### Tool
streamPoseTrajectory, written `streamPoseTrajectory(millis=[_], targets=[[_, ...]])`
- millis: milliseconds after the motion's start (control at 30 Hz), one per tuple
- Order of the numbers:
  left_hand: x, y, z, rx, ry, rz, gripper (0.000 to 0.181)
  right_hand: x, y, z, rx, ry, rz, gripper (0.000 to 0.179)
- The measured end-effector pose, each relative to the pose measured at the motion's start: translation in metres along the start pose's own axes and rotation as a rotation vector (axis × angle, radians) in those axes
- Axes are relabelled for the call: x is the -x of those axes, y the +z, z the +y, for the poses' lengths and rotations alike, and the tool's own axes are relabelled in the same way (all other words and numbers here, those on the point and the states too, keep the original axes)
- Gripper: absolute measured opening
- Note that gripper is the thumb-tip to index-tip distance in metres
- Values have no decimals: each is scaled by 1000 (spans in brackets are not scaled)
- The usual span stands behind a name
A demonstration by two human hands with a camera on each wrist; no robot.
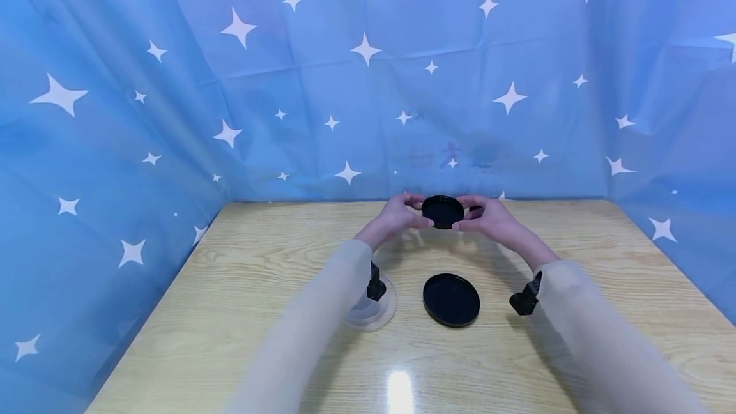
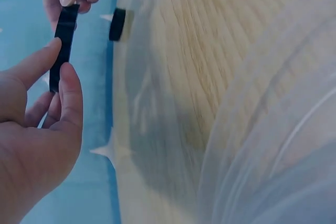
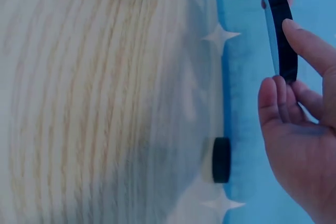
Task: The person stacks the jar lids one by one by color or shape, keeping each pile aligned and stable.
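Observation:
Both hands hold a shallow round black dish [image 1: 443,212] above the far part of the table. My left hand [image 1: 402,212] pinches its left side between thumb and fingers, while my right hand [image 1: 489,217] grips the opposite side the same way. Seen edge-on in the left wrist view, the dish [image 2: 65,45] shows a thin, smooth side wall. A larger black dish [image 1: 451,301] lies on the table nearer the body. A small black disc [image 3: 221,160] sits by the table's back edge, mostly hidden behind the right hand in the head view.
A translucent round lid or bowl [image 1: 384,312] lies on the wooden table [image 1: 241,286], partly covered by the left sleeve. Blue star-printed cloth [image 1: 322,82] hangs right behind the table's back edge and along both sides. Each wrist carries a small black camera.

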State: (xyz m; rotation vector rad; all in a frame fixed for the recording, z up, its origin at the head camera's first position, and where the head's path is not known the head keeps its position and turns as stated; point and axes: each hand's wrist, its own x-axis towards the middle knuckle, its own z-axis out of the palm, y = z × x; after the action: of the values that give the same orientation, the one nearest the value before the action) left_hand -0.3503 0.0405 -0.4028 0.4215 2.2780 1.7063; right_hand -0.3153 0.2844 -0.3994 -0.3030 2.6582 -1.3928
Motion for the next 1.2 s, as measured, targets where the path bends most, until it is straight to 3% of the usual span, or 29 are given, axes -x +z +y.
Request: streamPoseTrajectory(millis=[367, 700, 933, 1200], targets=[[28, 12, 16, -43, 20, 49, 57, 27, -4, -9, -4, -75, 5, 70], [63, 26, 15, -36, -6, 66, 58, 64, 1, -12, 33, -92, -17, 73], [88, 32, 12, -6, 25, 39, 58, 88, 8, -12, 4, -99, -6, 71], [112, 36, 3, 44, 6, 48, 59, 103, 27, -13, -41, -129, 8, 68]])
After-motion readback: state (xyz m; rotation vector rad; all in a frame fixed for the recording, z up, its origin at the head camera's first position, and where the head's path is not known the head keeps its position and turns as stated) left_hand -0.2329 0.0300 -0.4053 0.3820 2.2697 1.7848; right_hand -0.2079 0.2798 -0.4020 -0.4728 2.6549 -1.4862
